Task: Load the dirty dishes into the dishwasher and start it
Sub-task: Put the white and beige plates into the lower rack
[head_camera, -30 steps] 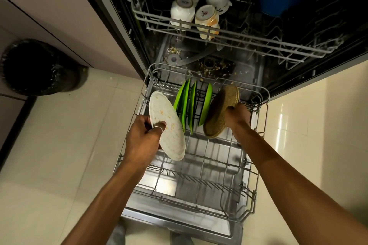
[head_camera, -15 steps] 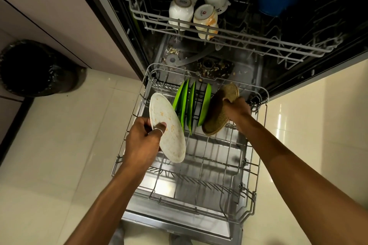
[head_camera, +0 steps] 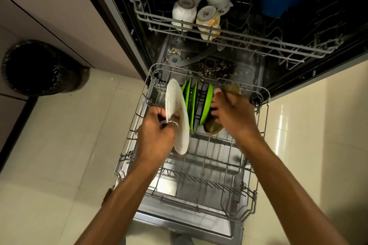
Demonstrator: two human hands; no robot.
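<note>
Two discs: left hand (head_camera: 157, 135) grips white plate (head_camera: 175, 101), right hand (head_camera: 233, 114) speckled plate (head_camera: 212, 127).

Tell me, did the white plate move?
Yes. The white plate turned edge-on and shifted closer to the green plates standing in the rack.

Both bare forearms reach forward and down. Left hand (head_camera: 157, 135) grips white plate (head_camera: 175, 101) at its lower edge, ring on one finger. Right hand (head_camera: 233, 113), slightly blurred, fingers curled round brown plate (head_camera: 212, 128)
</note>
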